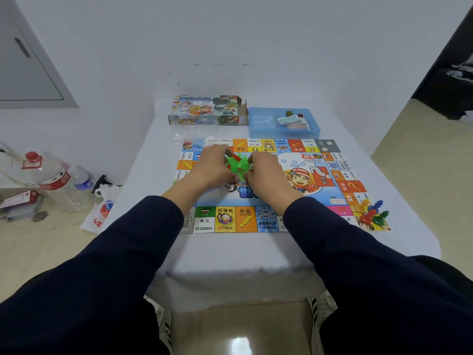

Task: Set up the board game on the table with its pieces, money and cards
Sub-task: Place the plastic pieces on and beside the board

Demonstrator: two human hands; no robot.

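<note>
Green plastic pieces (236,163) sit pinched between left hand (213,166) and right hand (265,172) over the board (258,216); their shape is seemingly blurred.

Bright, even light, soft shadows; a glare spot on the floor (239,345); wide-angle bending at edges; hands (235,166) slightly blurred.

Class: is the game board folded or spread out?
Spread out: the game board lies flat on the table, all four edges showing.
</note>
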